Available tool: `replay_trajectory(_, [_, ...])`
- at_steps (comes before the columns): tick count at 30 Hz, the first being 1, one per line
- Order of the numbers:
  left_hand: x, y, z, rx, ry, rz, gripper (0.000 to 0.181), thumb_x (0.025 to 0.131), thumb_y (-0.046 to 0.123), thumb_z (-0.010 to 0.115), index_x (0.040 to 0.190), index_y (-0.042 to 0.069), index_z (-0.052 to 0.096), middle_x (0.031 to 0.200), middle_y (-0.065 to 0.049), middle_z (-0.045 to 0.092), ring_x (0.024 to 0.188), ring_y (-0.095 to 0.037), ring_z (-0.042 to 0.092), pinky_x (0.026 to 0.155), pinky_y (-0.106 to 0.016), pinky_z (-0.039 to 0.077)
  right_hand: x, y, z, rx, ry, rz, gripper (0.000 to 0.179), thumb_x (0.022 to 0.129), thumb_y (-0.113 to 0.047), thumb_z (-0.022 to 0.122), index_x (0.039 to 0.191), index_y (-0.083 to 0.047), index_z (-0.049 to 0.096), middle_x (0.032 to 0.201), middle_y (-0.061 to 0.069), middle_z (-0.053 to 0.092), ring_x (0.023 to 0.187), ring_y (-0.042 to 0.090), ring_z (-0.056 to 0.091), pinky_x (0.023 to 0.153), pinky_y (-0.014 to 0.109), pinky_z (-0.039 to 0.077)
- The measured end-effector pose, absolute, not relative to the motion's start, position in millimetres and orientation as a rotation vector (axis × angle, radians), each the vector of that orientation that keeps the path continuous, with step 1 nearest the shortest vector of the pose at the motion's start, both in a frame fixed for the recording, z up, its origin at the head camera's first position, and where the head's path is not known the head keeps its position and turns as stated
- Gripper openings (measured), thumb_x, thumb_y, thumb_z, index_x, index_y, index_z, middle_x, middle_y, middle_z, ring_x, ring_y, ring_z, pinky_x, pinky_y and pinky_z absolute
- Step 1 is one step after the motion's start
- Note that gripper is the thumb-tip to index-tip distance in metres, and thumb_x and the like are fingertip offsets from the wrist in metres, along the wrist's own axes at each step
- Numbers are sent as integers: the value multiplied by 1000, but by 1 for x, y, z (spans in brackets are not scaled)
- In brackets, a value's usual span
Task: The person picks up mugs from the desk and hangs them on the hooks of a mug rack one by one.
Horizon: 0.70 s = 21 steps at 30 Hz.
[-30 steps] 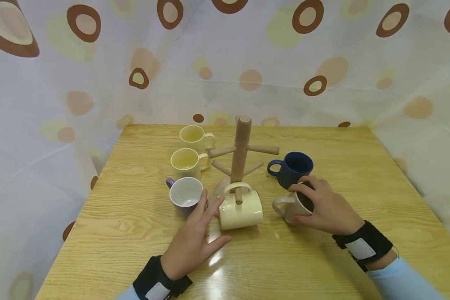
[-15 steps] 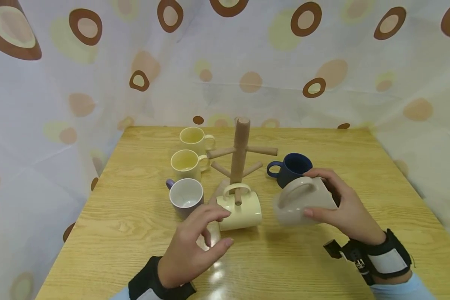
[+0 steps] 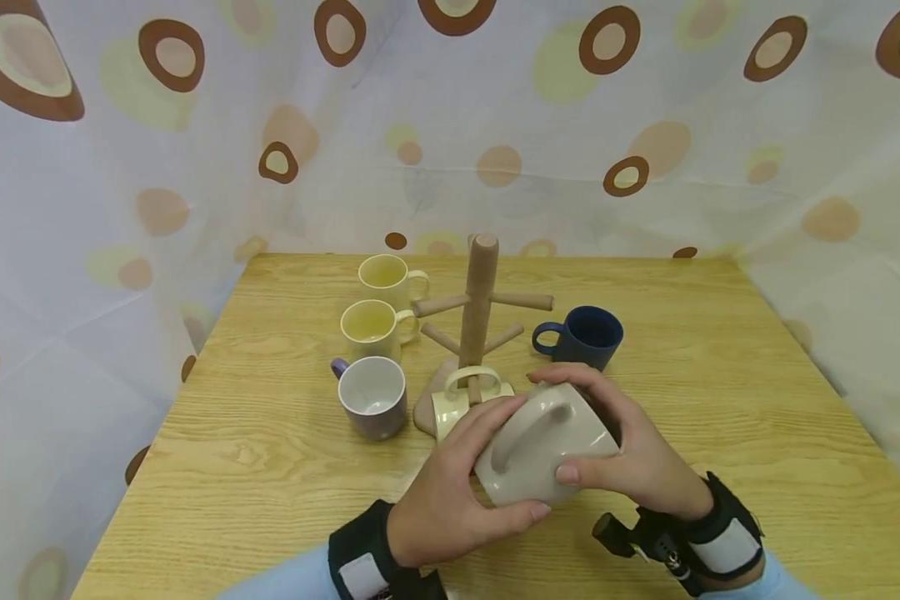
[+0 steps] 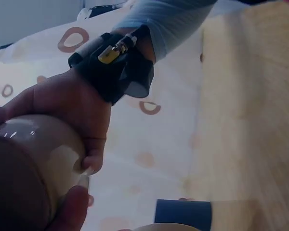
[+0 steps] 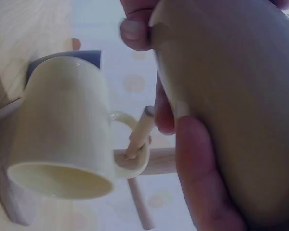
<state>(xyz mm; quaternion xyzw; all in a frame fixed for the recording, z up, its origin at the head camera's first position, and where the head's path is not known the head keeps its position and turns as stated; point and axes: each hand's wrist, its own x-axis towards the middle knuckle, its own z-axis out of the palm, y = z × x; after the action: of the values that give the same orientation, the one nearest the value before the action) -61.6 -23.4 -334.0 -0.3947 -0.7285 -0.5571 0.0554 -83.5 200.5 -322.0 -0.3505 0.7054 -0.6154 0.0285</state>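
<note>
Desk (image 3: 255,475): left hand (image 3: 450,508), right hand (image 3: 637,458), fingers gripping gray mug (image 3: 543,450); slick glaze could slip, hitting hung cream mug (image 5: 62,120).

Rack (image 3: 480,283) upright on table (image 3: 255,467), near centre. Hung mug (image 5: 62,125) by its handle on low near-side peg (image 5: 140,134). Left of rack, file running front to back: near mug (image 3: 375,417), middle mug (image 3: 371,343), far mug (image 3: 387,290). Right of rack: lone mug (image 3: 587,343). Held mug (image 3: 543,450) between left hand (image 3: 450,500) and right hand (image 3: 637,454), in front of rack and hung mug. Cloth (image 3: 435,100) behind table and at both sides.
</note>
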Motion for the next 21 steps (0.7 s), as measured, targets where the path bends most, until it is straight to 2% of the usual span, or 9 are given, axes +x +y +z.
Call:
replay_trajectory(4, [-64, -24, -334, -1173, -2147, -1814, 75, 75, 12, 75, 140, 13, 38, 133, -11, 49, 111, -17, 50, 85, -36, 53, -88, 205, -328, -1079, 2145, -1820, 75, 79, 8, 58, 145, -3, 24, 149, 16, 31, 112, 27, 48, 72, 40, 56])
replay_trajectory(7, [-71, -26, -340, -1226, -2128, -1931, 72, 75, 12, 75, 139, 16, 41, 130, -10, 51, 109, -18, 51, 86, -35, 53, -91, 213, -330, -1129, 2030, -1783, 78, 79, 6, 55, 147, -1, 17, 152, 18, 23, 118, 29, 42, 75, 42, 55])
replay_trajectory(10, [-79, -27, -350, -1279, -2137, -2057, 70, 76, 16, 74, 138, 21, 42, 128, -6, 53, 107, -18, 53, 86, -36, 53, -91, 221, -331, -1128, 1876, -1788, 82, 78, 4, 55, 147, 0, 12, 151, 19, 23, 118, 32, 41, 79, 43, 55])
replay_trajectory(15, [-87, -24, -359, -1324, -2216, -2028, 72, 75, 23, 76, 138, 29, 41, 130, 3, 51, 109, -16, 51, 89, -35, 50, -85, 227, -338, -1096, 1854, -1843, 78, 73, 7, 59, 142, 1, 21, 138, 13, 37, 109, 31, 48, 75, 44, 57])
replay_trajectory(21, [-90, -21, -355, -1291, -2243, -1939, 67, 80, 24, 73, 138, 29, 40, 139, 8, 44, 117, -13, 46, 90, -33, 51, -86, 230, -340, -1098, 2107, -1935, 77, 62, 11, 63, 133, 3, 34, 134, 10, 45, 107, 26, 49, 73, 38, 56])
